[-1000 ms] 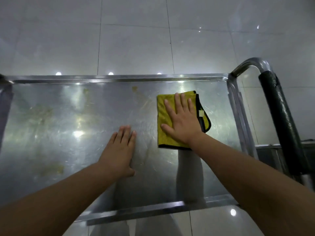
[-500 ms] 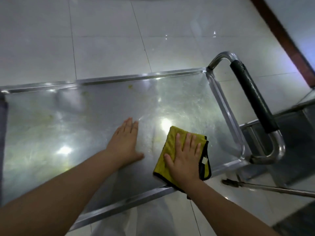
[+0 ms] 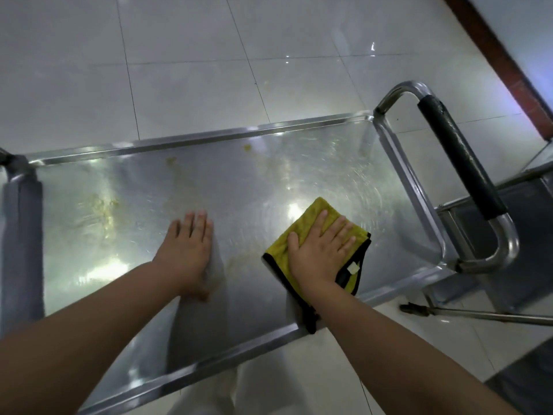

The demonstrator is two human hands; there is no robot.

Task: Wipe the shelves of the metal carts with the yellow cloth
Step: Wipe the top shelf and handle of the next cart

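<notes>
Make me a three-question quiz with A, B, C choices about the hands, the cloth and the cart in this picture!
1. Where is the yellow cloth?
A. on the floor
B. on the cart shelf, near its handle end
C. hanging on the handle

2. What colour is the grip on the cart handle?
A. black
B. red
C. white

3. What is the right hand doing?
A. hanging in the air
B. gripping the handle
C. pressing flat on the cloth

Answers: 1 B, the cloth lies on the metal shelf. 2 A, the grip is black. 3 C, its fingers are spread straight on the cloth, while the left hand rests on bare shelf.
</notes>
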